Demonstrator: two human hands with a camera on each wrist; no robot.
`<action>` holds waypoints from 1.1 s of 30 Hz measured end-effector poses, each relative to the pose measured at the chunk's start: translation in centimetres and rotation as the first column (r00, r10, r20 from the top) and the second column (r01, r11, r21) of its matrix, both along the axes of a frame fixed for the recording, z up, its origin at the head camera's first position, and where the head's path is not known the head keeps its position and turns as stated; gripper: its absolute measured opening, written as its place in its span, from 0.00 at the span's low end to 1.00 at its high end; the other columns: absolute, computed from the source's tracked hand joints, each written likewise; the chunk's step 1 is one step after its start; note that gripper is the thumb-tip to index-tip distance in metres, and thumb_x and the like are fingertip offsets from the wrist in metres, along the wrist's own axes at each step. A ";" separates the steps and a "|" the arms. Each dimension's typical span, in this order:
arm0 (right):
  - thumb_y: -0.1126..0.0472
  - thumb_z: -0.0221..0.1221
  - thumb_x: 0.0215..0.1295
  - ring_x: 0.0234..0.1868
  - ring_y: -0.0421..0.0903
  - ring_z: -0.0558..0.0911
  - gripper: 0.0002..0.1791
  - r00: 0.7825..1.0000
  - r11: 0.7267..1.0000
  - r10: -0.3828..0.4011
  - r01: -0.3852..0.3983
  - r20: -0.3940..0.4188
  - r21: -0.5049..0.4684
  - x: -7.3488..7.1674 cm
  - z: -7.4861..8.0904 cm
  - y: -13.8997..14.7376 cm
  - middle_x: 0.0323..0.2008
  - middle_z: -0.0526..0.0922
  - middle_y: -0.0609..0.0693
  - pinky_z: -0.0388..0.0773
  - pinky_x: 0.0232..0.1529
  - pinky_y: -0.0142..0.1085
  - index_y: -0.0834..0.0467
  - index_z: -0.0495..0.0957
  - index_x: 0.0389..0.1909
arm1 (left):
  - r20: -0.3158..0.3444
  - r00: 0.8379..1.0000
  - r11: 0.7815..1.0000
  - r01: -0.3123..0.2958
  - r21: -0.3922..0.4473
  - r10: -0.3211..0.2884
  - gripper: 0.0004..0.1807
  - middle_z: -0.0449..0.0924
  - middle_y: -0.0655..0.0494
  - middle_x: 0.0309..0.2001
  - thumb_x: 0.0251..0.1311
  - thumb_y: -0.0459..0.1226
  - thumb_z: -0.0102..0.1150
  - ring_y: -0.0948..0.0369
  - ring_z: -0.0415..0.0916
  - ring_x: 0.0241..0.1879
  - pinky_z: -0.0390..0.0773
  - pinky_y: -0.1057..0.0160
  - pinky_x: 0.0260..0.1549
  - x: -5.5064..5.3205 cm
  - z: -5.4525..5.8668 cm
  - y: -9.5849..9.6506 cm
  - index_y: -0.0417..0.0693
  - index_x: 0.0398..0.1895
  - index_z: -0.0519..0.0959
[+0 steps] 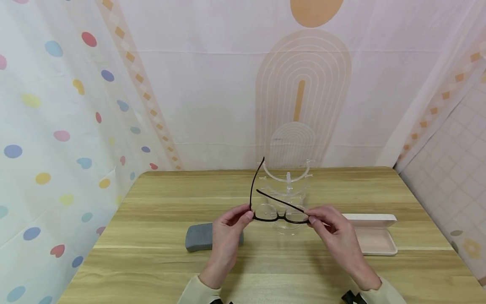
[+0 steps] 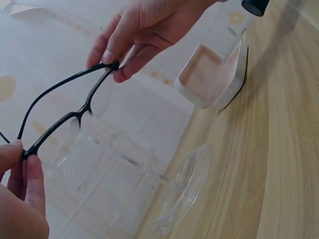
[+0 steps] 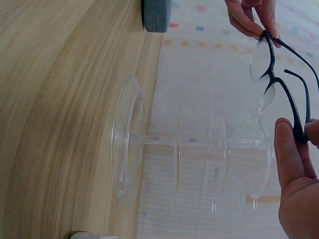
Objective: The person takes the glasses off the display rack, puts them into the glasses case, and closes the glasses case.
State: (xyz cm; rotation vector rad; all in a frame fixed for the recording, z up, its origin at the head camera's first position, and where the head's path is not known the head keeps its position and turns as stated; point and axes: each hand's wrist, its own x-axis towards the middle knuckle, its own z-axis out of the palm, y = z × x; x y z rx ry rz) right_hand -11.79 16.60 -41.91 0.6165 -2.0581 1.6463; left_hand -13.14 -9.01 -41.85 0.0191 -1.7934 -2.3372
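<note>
The person's left hand pinches one end of the black glasses between thumb and fingers; the right hand pinches the other end the same way. The glasses are held up above the middle of the worktop, between its left and right edges, one temple pointing toward the back edge, the other slanting inward behind the lenses. Beyond them a clear stand stands upright on the worktop. Toward the left edge lies a grey case, partly hidden by the left hand; toward the right edge, a white case lies open, its lining pale pink.
</note>
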 end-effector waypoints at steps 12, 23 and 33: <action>0.79 0.61 0.67 0.40 0.40 0.87 0.13 0.998 0.998 -0.046 0.044 0.038 0.044 0.0 0.0 0.0 0.42 0.84 0.51 0.85 0.39 0.30 0.63 0.87 0.44 | 0.000 1.000 1.000 0.001 0.005 -0.001 0.14 0.89 0.50 0.41 0.60 0.24 0.70 0.61 0.85 0.38 0.85 0.63 0.45 0.0 0.0 0.0 0.27 0.49 0.84; 0.81 0.60 0.66 0.39 0.41 0.87 0.14 0.999 0.998 -0.041 0.039 0.033 0.057 -0.1 -0.3 0.0 0.42 0.84 0.52 0.85 0.39 0.31 0.62 0.87 0.43 | -0.027 1.000 1.000 0.005 -0.009 -0.006 0.15 0.88 0.44 0.43 0.61 0.25 0.69 0.61 0.85 0.39 0.84 0.64 0.45 0.0 -0.1 0.0 0.24 0.50 0.83; 0.80 0.60 0.66 0.39 0.40 0.87 0.13 0.999 0.997 -0.032 0.031 0.012 0.064 0.1 -0.2 -0.1 0.42 0.83 0.53 0.85 0.39 0.29 0.64 0.87 0.44 | -0.069 0.998 1.000 -0.001 -0.009 0.000 0.13 0.87 0.51 0.42 0.62 0.24 0.68 0.61 0.85 0.39 0.84 0.63 0.47 0.1 0.1 0.3 0.26 0.49 0.83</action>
